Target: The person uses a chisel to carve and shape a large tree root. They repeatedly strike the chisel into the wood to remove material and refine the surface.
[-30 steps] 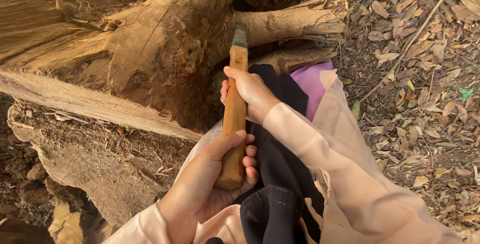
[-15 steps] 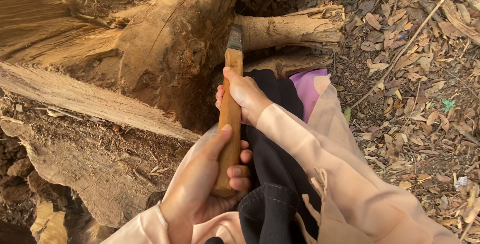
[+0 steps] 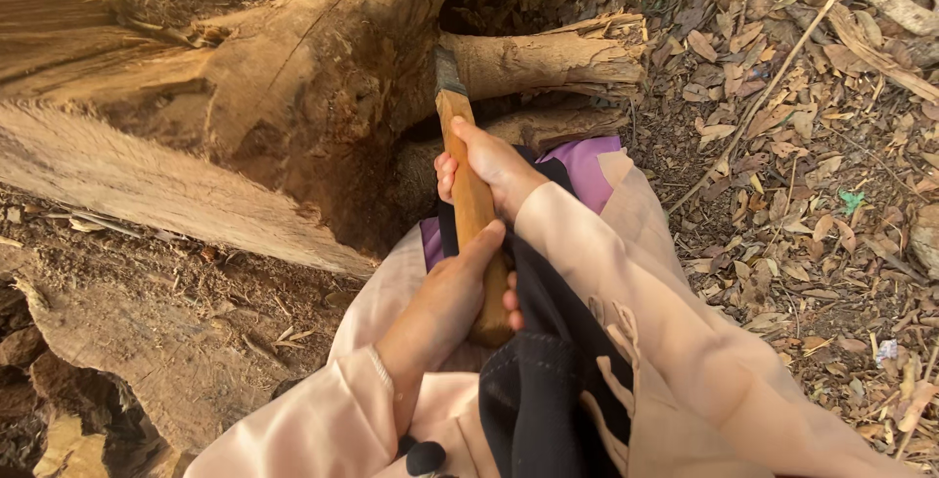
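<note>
with both hands clamped on the axe handle, left hand low, right hand high, head raised by the stump, a straight swing looks best.

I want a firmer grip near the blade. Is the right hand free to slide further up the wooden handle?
Probably yes. The right hand grips the wooden handle above the left hand, and bare handle shows between it and the metal head, with nothing blocking.
</note>
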